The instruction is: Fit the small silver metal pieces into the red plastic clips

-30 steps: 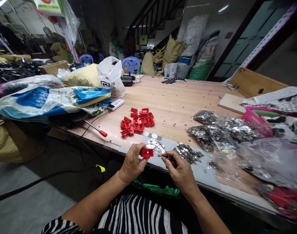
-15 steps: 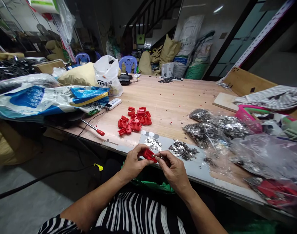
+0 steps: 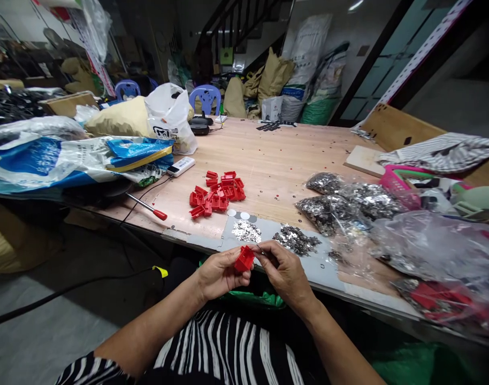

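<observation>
My left hand [image 3: 222, 271] grips a small red plastic housing [image 3: 244, 259], its hollow side tilted upward. At the housing's right edge, my right hand [image 3: 282, 270] is closed in a pinch on a thin dark tool, mostly hidden by the fingers, that looks like tweezers [image 3: 261, 249]. Just beyond the hands, a pile of shiny flat metal pieces [image 3: 246, 231] and a darker pile of small metal parts [image 3: 296, 239] lie on a grey sheet [image 3: 327, 259]. Several more red housings [image 3: 216, 195] are heaped on the table to the left.
Clear bags of metal parts [image 3: 333, 211] crowd the table's right side. A red-handled rod [image 3: 159, 214] juts out at the left edge, near a white device [image 3: 181, 167] and blue-white sacking [image 3: 79, 160]. A green bag [image 3: 260, 299] hangs below the table edge.
The red housing has been turned in my left hand, so its open end shows more upright. My right hand has drawn slightly away from its inside. The whole view has shifted a little.
</observation>
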`<action>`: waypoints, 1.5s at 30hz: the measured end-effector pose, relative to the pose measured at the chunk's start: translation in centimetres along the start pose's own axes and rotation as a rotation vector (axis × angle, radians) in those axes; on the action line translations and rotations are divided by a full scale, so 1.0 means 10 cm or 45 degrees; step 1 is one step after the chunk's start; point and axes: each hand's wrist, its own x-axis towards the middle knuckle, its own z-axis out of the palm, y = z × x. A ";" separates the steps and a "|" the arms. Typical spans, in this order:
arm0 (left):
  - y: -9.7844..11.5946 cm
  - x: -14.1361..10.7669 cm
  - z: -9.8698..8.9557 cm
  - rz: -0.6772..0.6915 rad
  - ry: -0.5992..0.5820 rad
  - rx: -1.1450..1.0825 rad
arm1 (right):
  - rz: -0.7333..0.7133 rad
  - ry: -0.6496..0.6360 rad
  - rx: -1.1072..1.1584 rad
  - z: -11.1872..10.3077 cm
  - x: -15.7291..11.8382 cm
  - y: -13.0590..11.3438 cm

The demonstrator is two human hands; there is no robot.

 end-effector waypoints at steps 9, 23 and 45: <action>0.01 0.00 0.04 -0.037 0.025 0.047 | -0.076 -0.194 -0.118 -0.11 0.00 0.01; -0.01 0.03 0.01 -0.096 0.039 0.027 | 0.013 -0.375 0.013 -0.16 0.04 0.01; -0.05 0.15 -0.07 -0.255 -0.013 0.154 | 0.382 -0.416 0.531 -0.04 -0.06 0.31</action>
